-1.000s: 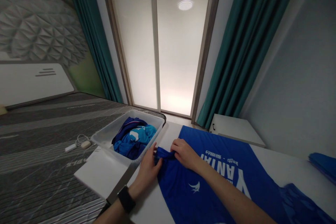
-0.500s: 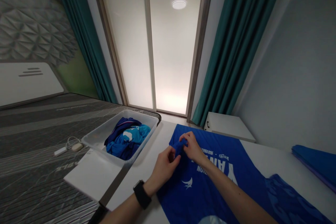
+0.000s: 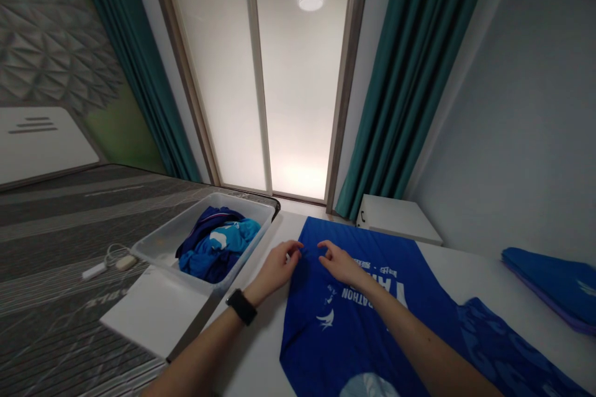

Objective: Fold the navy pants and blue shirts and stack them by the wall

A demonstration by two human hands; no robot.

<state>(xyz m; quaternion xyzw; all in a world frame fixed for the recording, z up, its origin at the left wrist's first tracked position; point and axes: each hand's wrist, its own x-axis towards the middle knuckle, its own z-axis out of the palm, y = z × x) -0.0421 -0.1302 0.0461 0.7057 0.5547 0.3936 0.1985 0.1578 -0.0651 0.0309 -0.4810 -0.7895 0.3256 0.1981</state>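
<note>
A blue T-shirt [image 3: 321, 347] with white lettering and a white bird-like mark lies spread on the white tabletop [image 3: 254, 347]. At its left edge my left hand [image 3: 278, 265], with a dark watch on the wrist, has thumb and forefinger closed on a small bit of the cloth. My right hand [image 3: 343, 265] hovers just over the shirt near the lettering, fingers curled but apart, with nothing between them. The forearm hides part of the print.
To the left, a translucent plastic bin [image 3: 161, 237] holds crumpled blue clothes [image 3: 218, 248]. Folded blue garments [image 3: 549, 282] lie at the right. A white cabinet [image 3: 395, 217] stands beyond the table. Beside the bin are a white adapter [image 3: 94, 271] and cable on a dark patterned surface.
My hands have moved apart, and the bunched cloth between them has dropped flat. My right hand has let go of the shirt. The view has shifted slightly to the right.
</note>
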